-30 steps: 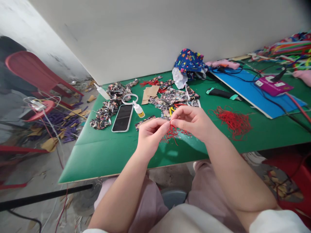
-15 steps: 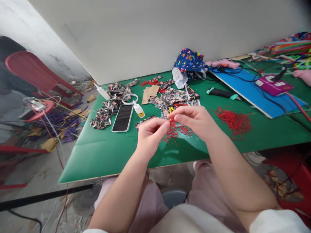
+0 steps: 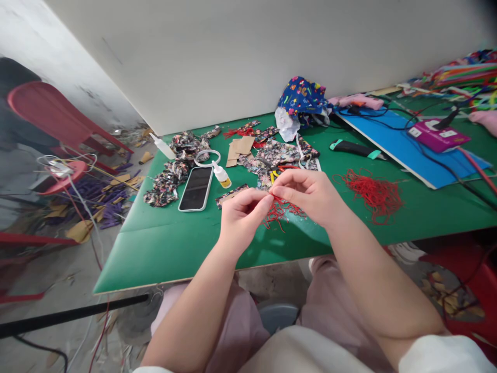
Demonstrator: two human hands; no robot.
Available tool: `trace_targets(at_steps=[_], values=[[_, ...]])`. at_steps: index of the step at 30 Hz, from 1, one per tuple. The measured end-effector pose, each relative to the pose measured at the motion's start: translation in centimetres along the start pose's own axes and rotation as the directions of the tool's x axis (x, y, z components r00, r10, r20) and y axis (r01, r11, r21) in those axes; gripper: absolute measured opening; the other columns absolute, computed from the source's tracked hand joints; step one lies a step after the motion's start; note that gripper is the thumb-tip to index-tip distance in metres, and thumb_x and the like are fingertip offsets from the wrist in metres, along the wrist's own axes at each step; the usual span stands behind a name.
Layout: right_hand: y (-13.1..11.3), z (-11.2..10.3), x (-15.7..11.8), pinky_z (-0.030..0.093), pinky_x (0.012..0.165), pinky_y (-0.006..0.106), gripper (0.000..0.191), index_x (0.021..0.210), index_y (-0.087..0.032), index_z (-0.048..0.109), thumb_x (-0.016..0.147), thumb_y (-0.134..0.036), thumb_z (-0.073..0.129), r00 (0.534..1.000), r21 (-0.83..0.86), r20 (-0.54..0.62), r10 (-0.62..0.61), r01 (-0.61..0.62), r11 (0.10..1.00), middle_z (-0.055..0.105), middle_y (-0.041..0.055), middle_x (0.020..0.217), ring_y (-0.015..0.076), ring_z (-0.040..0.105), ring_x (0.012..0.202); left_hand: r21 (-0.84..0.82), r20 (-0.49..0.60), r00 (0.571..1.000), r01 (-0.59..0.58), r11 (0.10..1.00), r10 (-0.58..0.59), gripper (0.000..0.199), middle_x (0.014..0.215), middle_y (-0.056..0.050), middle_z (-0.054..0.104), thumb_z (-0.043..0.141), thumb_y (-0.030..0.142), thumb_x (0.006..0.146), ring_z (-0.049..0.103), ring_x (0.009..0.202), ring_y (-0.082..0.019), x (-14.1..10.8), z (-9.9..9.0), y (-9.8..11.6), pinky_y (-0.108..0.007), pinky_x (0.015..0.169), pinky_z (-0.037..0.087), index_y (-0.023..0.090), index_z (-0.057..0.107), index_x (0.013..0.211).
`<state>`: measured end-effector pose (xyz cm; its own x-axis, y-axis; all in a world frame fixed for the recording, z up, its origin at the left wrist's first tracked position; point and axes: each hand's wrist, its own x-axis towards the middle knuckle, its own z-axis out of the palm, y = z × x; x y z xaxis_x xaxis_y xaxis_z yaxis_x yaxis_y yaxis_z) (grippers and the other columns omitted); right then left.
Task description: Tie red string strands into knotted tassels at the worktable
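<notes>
My left hand (image 3: 243, 213) and my right hand (image 3: 308, 196) meet fingertip to fingertip above the green table. Both are closed in a pinch on red string, of which only a little shows between the fingertips. Right below them lies a loose heap of red strings (image 3: 278, 213), partly covered by my hands. Behind my right hand, yellow- and red-handled pliers (image 3: 275, 174) rest on patterned fabric scraps (image 3: 285, 154). A dark patterned strip (image 3: 232, 195) with a brown face lies just beyond my left hand.
Left on the green table (image 3: 155, 254) are a phone (image 3: 196, 189), two small glue bottles (image 3: 221, 175), a white ring (image 3: 207, 157) and cardboard pieces (image 3: 239, 149). Rightward lie another red string pile (image 3: 375, 194), a utility knife (image 3: 356, 149), a blue board (image 3: 419, 160) and a purple corded device (image 3: 438, 135).
My right hand's index finger has curled in and its thumb has come closer to my left fingertips, tightening the pinch. The things on the table have stayed put.
</notes>
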<state>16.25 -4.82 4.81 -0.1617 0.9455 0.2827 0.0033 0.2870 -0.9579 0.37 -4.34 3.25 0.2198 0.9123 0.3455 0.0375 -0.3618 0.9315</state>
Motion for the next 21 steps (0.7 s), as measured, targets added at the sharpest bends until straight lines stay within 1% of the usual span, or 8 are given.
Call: trace_targets(at_steps=[6,11,21], values=[[-0.1,0.6,0.0,0.044,0.059,0.019,0.006,0.078,-0.018,0.062,0.080,-0.024,0.061,0.997,-0.071,-0.035,-0.074,0.072,0.995,0.063,-0.0033,0.073,0.0063,0.057,0.065,0.055,-0.041,0.998,-0.054,0.997,0.057,0.014,0.056,0.003,0.056,0.062,0.028,0.079,0.042,0.050,-0.006,0.0,0.0,0.0,-0.019,0.048,0.035,0.018,0.068,0.071],[-0.2,1.1,0.0,0.042,0.058,0.019,0.008,0.079,-0.018,0.059,0.083,-0.025,0.057,0.992,-0.133,-0.047,-0.120,0.113,0.985,0.060,-0.0031,0.075,0.0060,0.054,0.067,0.051,-0.065,0.997,-0.035,0.998,0.038,0.014,0.057,0.002,0.057,0.062,0.028,0.079,0.043,0.051,-0.006,0.0,-0.1,-0.2,-0.020,0.048,0.034,0.018,0.069,0.072],[0.0,1.5,-0.1,0.041,0.055,0.018,0.009,0.080,-0.018,0.056,0.085,-0.026,0.055,0.988,-0.115,-0.066,-0.137,0.129,0.985,0.057,-0.0023,0.076,0.0064,0.053,0.069,0.022,-0.105,0.995,0.004,1.000,-0.002,0.014,0.059,0.001,0.060,0.063,0.029,0.077,0.045,0.051,-0.007,0.0,0.0,-0.3,-0.020,0.047,0.036,0.018,0.071,0.073]])
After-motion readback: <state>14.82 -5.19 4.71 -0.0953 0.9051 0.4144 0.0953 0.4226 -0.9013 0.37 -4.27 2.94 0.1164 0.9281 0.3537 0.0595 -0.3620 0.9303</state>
